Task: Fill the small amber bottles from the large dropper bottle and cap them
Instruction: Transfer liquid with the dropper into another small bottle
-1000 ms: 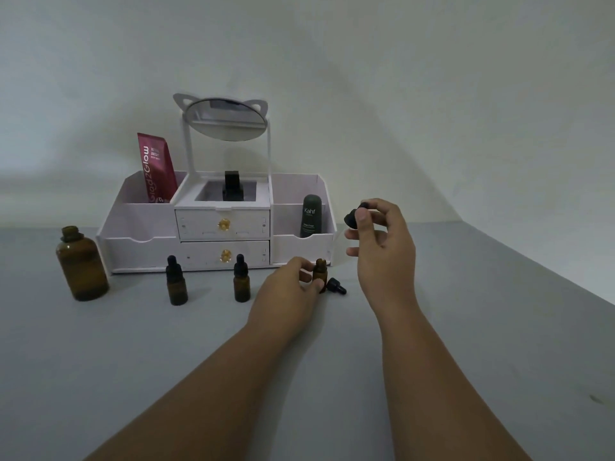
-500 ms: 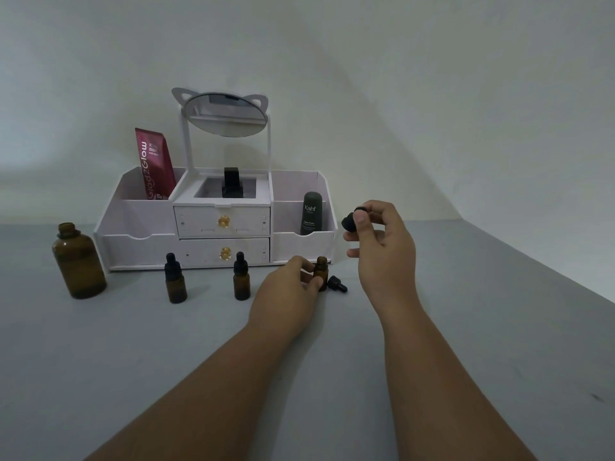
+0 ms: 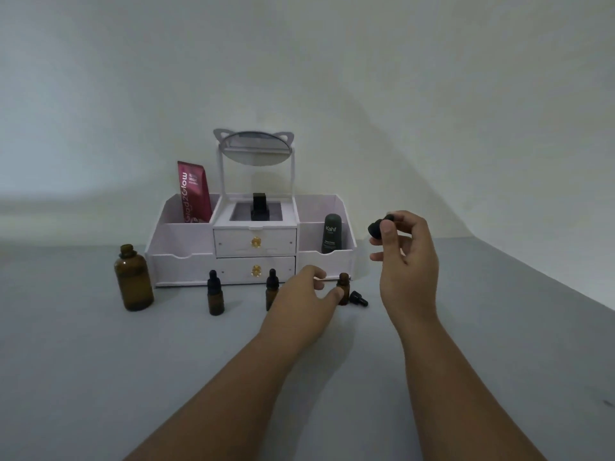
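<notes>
Fingers of the right hand pinch a black dropper cap between thumb and forefinger, with the other fingers loosely curled below. This hand is raised off the table, to the right of the white organiser and level with its upper compartments.

Left hand lies low in front of the organiser's right end. Its thumb tip is against the lower side of the open small bottle and its fingers curl round toward the neck; whether the fingertips touch the glass cannot be told. That bottle stands upright, uncapped.

A small cap lies on its side just right of the open small bottle. Two capped bottles stand upright in front of the organiser's lower drawer. The large bottle, uncapped, stands just left of the organiser.

In the organiser: a red tube in the left compartment, a dark tube in the right, a black item in the middle tray, and a mirror on top.
</notes>
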